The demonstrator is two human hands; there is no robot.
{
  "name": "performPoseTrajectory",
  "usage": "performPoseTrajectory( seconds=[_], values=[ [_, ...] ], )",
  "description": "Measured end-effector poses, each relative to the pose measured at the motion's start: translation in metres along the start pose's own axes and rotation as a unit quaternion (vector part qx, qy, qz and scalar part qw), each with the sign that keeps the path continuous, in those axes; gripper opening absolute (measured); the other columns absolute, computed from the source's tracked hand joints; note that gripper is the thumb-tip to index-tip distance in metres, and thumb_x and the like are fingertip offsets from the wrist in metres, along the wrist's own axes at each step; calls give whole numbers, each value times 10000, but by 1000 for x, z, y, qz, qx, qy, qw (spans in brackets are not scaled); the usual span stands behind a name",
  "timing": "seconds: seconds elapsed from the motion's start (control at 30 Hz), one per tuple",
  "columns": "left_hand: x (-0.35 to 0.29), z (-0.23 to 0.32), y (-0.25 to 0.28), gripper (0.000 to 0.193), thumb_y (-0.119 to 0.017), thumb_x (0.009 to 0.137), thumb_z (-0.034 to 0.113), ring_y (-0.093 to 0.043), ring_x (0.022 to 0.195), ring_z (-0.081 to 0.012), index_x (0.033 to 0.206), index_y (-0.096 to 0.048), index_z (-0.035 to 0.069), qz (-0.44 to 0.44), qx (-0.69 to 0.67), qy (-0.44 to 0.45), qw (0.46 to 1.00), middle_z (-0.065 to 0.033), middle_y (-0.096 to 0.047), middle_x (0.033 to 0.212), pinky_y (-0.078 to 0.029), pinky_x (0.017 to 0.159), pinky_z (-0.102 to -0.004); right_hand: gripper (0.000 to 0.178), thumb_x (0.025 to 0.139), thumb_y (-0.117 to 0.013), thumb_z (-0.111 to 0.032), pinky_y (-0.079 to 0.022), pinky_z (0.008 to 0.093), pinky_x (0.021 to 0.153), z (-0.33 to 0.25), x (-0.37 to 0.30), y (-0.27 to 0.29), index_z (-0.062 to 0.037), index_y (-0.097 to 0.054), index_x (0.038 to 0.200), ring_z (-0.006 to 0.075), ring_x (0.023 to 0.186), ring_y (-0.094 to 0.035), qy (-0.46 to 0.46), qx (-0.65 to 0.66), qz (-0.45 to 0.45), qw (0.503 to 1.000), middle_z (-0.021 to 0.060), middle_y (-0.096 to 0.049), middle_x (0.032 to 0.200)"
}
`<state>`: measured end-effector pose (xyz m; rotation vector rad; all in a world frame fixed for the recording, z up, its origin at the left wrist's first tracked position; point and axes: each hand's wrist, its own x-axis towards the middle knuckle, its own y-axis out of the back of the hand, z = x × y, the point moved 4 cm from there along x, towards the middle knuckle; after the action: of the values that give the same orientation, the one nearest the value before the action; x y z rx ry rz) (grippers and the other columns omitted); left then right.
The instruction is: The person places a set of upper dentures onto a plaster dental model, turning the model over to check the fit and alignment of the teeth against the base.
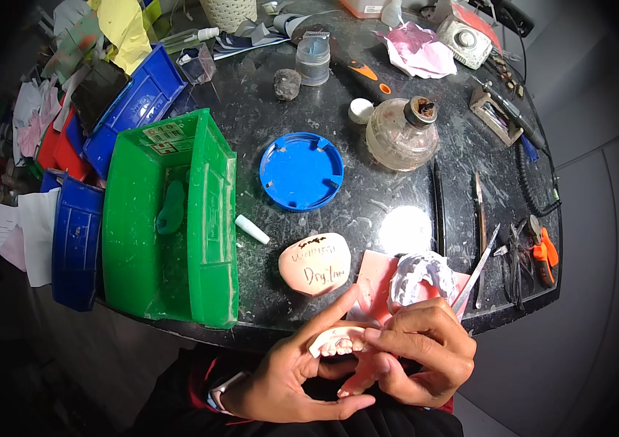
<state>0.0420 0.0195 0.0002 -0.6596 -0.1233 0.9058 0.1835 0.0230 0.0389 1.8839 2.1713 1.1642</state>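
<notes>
Near the table's front edge, my left hand (280, 379) grips a pale dental cast (337, 342) with a row of teeth along its rim. Fingers of my right hand (429, 357) are closed at the cast's right end, by the teeth. Below the cast, between both hands, a pink piece (357, 379) shows in part; I cannot tell whether it is joined to the cast. Just beyond my right hand, a grey-white dental impression or cast (426, 275) rests on a pink sheet (373, 273). A rounded pinkish plaster block (315, 264) with handwriting lies beyond my left fingers.
A green bin (211, 240) stands at left beside blue bins (76, 247). Mid-table are a blue lid (302, 171), a small white cylinder (252, 229) and a glass spirit burner (402, 135). At right lie a knife (480, 240) and orange-handled pliers (544, 255).
</notes>
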Motion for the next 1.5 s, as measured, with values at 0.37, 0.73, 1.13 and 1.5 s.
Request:
performPoseTrajectory(
  seconds=[0.37,0.73,1.13,1.5],
  values=[
    [-6,-5,6,805,-694,704,9,-519,1059,-145,1366,-236,6,-1,151,-42,988,-133,-472,1244,-443,863,-262,295,584,-740,-133,-400,246,573,-2,5,-2,-40,-683,858,144,630,-513,-8,7,-14,1000,48,-550,711],
    [-7,-5,8,787,-702,693,22,-530,1075,-184,1348,-269,-10,14,165,-56,985,-160,-472,1256,-438,881,-283,246,576,-760,-161,-405,250,585,-4,6,-5,-86,-697,802,137,631,-531,-10,-2,-7,1000,12,-561,687],
    [-8,-3,7,772,-711,697,30,-532,1077,-200,1341,-287,-13,20,210,-83,974,-169,-480,1236,-443,874,-290,237,572,-758,-154,-448,287,659,-6,5,-4,-81,-689,787,141,656,-549,-12,-4,5,1000,24,-578,706],
    [-9,-4,9,793,-722,689,27,-567,969,-143,1351,-286,11,18,239,-74,968,-145,-514,1187,-469,776,-242,285,580,-735,-139,-416,257,621,-1,4,-4,-50,-679,845,145,656,-515,19,11,3,1000,36,-556,697]
  ],
)
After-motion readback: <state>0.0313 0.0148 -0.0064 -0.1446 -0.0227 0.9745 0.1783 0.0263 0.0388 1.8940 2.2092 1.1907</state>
